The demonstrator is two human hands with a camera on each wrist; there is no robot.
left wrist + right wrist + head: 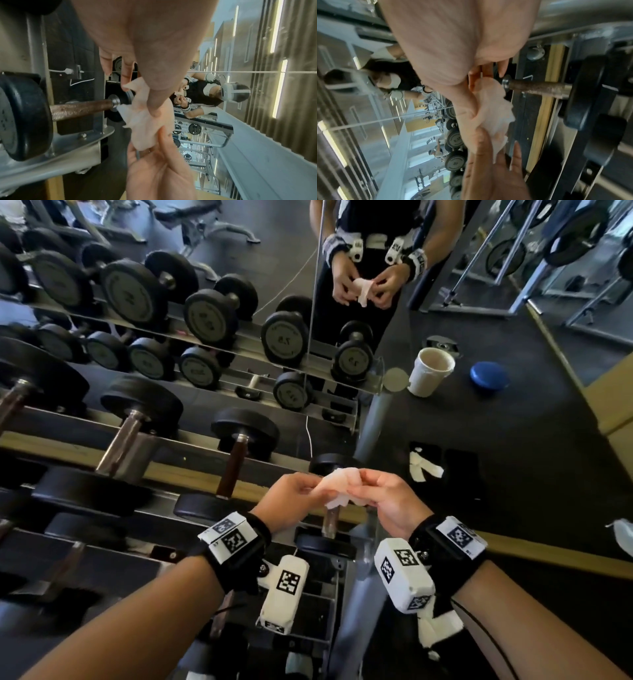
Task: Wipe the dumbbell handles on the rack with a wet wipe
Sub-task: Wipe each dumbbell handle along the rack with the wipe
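Note:
A crumpled white wet wipe (337,486) is held between both hands above the rack's right end. My left hand (294,493) pinches its left part, and my right hand (383,494) pinches the right part. Both wrist views show the wipe (145,119) (493,112) bunched between thumbs and fingers. Black dumbbells lie on the rack (178,474); one with a rusty brown handle (233,469) is left of my hands, another short one (330,522) sits right below the wipe. The rusty handle (80,109) (537,88) is apart from the wipe.
A mirror behind the rack reflects the dumbbells and the person. On the black floor to the right stand a white tub (431,371), its blue lid (488,374) and a dark packet (424,463). A wooden strip (548,553) runs along the floor.

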